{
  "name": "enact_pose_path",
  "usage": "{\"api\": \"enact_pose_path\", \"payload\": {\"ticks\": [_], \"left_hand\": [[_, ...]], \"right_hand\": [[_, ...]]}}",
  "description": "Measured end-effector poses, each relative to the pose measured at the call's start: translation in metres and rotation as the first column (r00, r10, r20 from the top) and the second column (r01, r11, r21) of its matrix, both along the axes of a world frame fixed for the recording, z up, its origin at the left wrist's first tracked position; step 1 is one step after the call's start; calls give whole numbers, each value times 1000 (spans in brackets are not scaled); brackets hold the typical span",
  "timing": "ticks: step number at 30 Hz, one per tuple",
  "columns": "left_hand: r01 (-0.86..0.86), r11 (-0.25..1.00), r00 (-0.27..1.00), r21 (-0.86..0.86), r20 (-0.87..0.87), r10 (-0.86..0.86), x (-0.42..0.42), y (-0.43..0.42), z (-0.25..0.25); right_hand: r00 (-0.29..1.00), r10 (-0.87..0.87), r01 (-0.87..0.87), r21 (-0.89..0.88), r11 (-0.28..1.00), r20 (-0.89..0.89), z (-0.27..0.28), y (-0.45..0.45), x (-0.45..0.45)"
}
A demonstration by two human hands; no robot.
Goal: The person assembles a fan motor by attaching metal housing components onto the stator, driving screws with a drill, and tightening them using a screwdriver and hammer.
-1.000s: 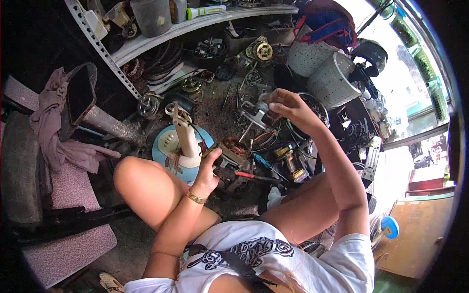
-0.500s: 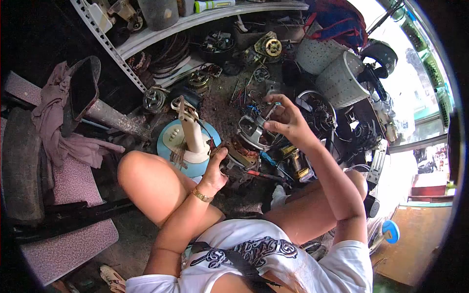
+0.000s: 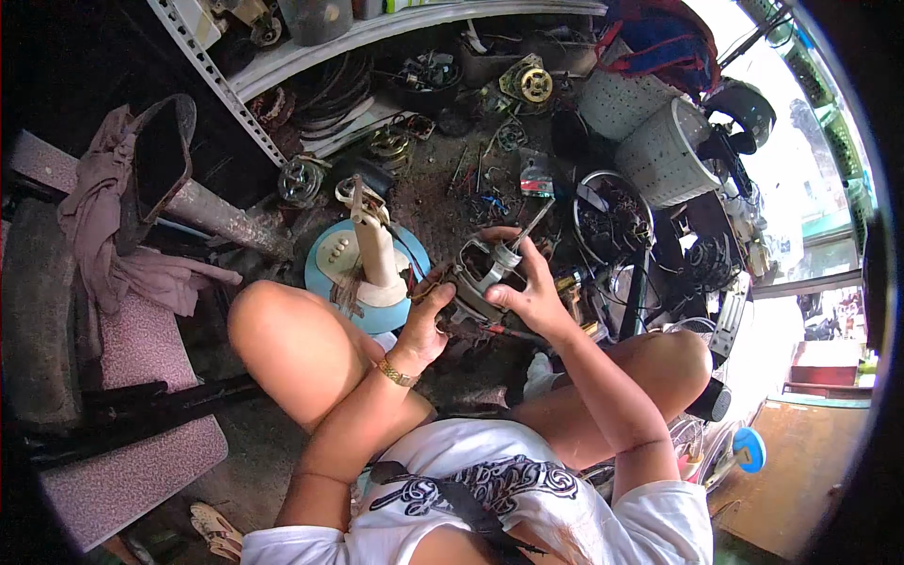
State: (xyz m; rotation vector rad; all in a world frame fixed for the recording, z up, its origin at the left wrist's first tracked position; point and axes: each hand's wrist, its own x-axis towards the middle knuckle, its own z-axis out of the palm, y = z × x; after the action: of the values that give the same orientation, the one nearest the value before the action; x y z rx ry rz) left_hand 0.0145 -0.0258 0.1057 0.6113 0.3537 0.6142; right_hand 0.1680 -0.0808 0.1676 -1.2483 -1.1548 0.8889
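Between my two hands is an electric fan motor [image 3: 492,270] with a grey metal housing. Its thin shaft [image 3: 537,223] points up and to the right. My left hand [image 3: 421,328] is closed on the motor's near left side, thumb on top. From the right, my right hand [image 3: 537,290] wraps around the housing, fingers behind it and thumb across its front. Parts of the motor are covered by my fingers. Left of the motor stands a blue and cream fan base [image 3: 375,259] with an upright post.
A metal bowl [image 3: 612,177] of small parts sits at the right, near perforated white baskets [image 3: 664,151]. Loose tools and a clear plastic packet [image 3: 537,174] lie on the floor beyond my hands. A shelf [image 3: 405,26] runs along the back; a cloth [image 3: 104,202] hangs at the left.
My right hand has come down and left and closed around the motor housing; its fingers were spread before. The shaft now shows clearly. My left hand has barely moved.
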Motion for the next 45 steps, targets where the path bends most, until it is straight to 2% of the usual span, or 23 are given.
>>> {"api": "enact_pose_path", "payload": {"ticks": [12,13,14,16,17,18,20,22,23,24,25,26,27,28,29,30,32,35,38,40,42,44,45], "left_hand": [[9,997,999,79,-35,-7,4,1,17],[6,1000,998,-9,-65,-6,1,-1,2],[-54,999,994,-2,-98,54,2,-3,-6],[30,987,990,-155,-131,-51,-3,6,-30],[142,977,984,-161,-83,-156,-8,19,-42],[159,967,987,-201,22,-158,-12,26,-30],[31,987,997,-160,-64,-42,-8,28,-14],[-22,988,994,-155,-110,5,-6,33,-8],[-49,981,989,-187,-143,22,-5,32,-9],[-75,974,984,-213,-175,38,-5,33,-11],[17,948,993,-319,-109,-55,-6,36,-28],[42,934,995,-354,-69,-71,-1,35,-24],[13,901,994,-434,-89,-58,-1,36,-24],[-15,861,993,-508,-109,-47,0,38,-25],[-25,865,993,-501,-112,-36,0,41,-22],[-8,885,994,-465,-103,-45,-2,43,-15],[4,903,994,-429,-97,-51,1,47,-8],[-5,900,997,-437,-73,-30,4,50,-8],[-14,916,992,-401,-122,-38,3,53,-11],[-24,875,994,-483,-103,-29,7,53,1],[-6,873,994,-487,-96,-47,6,56,-8],[-11,892,997,-453,-72,-25,7,55,-8],[-5,901,997,-434,-75,-30,6,54,-7]], "right_hand": [[987,4,0,-25,1000,160,-3,2,3],[983,29,-22,-38,999,183,-1,5,6],[980,50,-38,-62,997,195,-2,6,8],[959,144,-118,-118,986,244,-1,17,15],[947,138,-115,-95,989,290,-4,22,16],[933,133,-116,-71,991,335,-4,27,14],[940,136,-111,-96,989,312,-2,33,12],[833,162,-209,30,978,529,-5,43,14],[880,237,-243,-40,969,411,-21,47,19],[969,197,-197,-19,980,148,-42,48,23],[991,83,-74,92,993,-103,-63,54,28],[916,-262,248,-86,965,-304,-113,52,34],[873,-486,472,-319,822,41,-134,41,36],[814,-368,510,-249,823,449,-243,23,49],[672,-63,407,-298,863,738,-274,-7,42],[586,98,343,-356,870,804,-286,-33,26],[516,215,299,-409,862,829,-325,-67,4],[564,318,319,-556,768,762,-336,-62,-3],[657,421,211,-688,695,626,-277,-45,5],[652,460,172,-708,685,603,-254,-42,15],[795,315,35,-559,829,518,-254,-48,38],[808,172,223,-563,796,563,-249,-41,70],[867,47,285,-572,769,496,-215,-33,82]]}}
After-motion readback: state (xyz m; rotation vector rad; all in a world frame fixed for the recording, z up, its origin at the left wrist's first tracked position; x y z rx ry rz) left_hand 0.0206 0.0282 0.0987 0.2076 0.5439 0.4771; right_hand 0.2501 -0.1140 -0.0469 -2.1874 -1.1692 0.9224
